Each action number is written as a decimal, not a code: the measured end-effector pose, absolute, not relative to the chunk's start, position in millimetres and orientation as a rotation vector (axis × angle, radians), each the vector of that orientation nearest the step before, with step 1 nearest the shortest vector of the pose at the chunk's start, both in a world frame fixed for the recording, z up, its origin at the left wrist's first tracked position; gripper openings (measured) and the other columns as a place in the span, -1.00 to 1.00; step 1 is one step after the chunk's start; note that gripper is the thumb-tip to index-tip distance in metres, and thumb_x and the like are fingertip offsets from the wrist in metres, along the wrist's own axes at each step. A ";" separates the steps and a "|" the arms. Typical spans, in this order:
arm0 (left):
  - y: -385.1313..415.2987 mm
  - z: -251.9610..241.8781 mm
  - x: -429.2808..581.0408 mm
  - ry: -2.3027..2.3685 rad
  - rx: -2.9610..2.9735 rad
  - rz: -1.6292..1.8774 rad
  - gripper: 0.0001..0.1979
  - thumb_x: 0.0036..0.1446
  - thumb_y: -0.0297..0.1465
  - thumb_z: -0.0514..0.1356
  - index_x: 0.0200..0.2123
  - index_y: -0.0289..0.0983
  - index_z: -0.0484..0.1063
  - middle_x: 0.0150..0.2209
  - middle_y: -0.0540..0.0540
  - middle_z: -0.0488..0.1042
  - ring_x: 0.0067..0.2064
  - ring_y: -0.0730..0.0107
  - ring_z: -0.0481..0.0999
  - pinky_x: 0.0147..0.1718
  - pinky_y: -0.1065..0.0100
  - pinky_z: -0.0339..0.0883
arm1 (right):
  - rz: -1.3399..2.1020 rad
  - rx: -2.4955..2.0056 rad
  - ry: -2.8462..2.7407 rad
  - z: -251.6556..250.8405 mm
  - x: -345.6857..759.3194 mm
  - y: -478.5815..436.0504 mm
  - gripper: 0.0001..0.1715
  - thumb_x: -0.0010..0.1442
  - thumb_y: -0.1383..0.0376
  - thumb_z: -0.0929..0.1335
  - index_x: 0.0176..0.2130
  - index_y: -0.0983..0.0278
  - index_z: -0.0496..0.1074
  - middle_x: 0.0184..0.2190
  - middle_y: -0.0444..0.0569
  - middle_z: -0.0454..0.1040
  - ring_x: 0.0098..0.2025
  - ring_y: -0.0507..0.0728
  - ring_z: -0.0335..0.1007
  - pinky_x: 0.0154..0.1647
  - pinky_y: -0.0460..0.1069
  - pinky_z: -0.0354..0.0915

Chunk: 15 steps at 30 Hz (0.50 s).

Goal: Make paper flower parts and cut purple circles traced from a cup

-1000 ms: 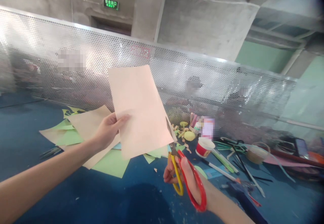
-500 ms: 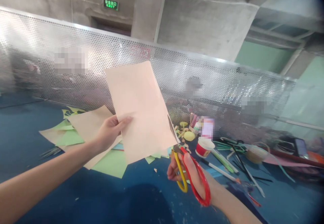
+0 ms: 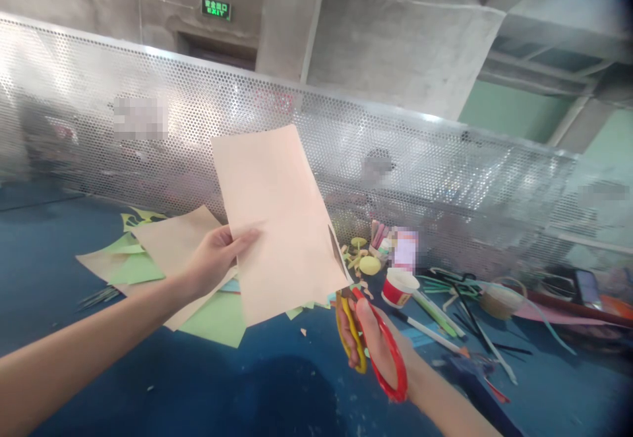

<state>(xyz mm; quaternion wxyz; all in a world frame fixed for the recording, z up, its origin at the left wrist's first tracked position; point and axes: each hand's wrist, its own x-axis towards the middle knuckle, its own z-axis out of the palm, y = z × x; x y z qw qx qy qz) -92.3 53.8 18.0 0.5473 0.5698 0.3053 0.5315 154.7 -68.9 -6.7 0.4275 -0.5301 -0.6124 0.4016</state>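
Pinched at its left edge by my left hand (image 3: 220, 256), a sheet of pale peach paper (image 3: 277, 200) is held up above the table. A narrow cut opens along the sheet's lower right edge. My right hand (image 3: 368, 331) grips scissors (image 3: 393, 358) with one red and one yellow handle, thumb and fingers through the loops. Their blades are mostly hidden at the paper's lower right corner. Under and behind the held sheet lie green paper sheets (image 3: 213, 320) and another peach sheet (image 3: 173, 233).
A red and white paper cup (image 3: 399, 287) stands right of the scissors, near yellow cut pieces (image 3: 370, 265). Pens, strips and cords (image 3: 465, 318) spread over the right side of the blue table (image 3: 198, 391). A perforated metal screen (image 3: 188, 120) runs along the back.
The peach sheet has shifted slightly right and down. The fingers of my right hand have drawn inward, and the scissor handles are a little closer together.
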 end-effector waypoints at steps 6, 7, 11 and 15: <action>54.0 18.6 -94.1 0.693 1.335 1.240 -0.73 0.03 -0.28 0.25 -0.19 -0.27 0.48 -0.20 -0.13 0.57 -0.25 0.25 0.57 -0.30 0.33 0.47 | 0.909 -1.387 -1.534 -12.0 150.4 -68.0 -0.35 0.10 -0.25 0.05 -0.52 0.23 0.14 -0.69 -0.22 0.14 -0.75 -0.06 0.07 -0.73 -0.12 0.11; 53.9 18.8 -94.3 0.692 1.334 1.240 -0.72 0.02 -0.28 0.25 -0.19 -0.28 0.49 -0.19 -0.13 0.57 -0.25 0.25 0.57 -0.30 0.33 0.47 | 0.901 -1.399 -1.529 -12.2 149.8 -68.3 -0.35 0.09 -0.25 0.05 -0.52 0.23 0.14 -0.69 -0.22 0.14 -0.75 -0.06 0.06 -0.73 -0.12 0.09; 54.2 18.8 -94.3 0.687 1.325 1.241 -0.71 0.02 -0.28 0.26 -0.19 -0.29 0.49 -0.19 -0.15 0.57 -0.27 0.26 0.57 -0.30 0.31 0.48 | 0.904 -1.444 -1.489 -12.4 147.8 -69.9 -0.36 0.08 -0.26 0.06 -0.51 0.23 0.14 -0.70 -0.24 0.11 -0.76 -0.07 0.01 -0.78 -0.14 0.03; 54.1 18.7 -94.1 0.683 1.311 1.251 -0.74 0.00 -0.29 0.27 -0.23 -0.28 0.50 -0.20 -0.14 0.57 -0.26 0.25 0.57 -0.31 0.32 0.48 | 0.919 -1.487 -1.443 -14.1 146.7 -69.8 -0.35 0.07 -0.27 0.06 -0.48 0.23 0.16 -0.70 -0.25 0.08 -0.77 -0.09 -0.02 -0.82 -0.16 -0.01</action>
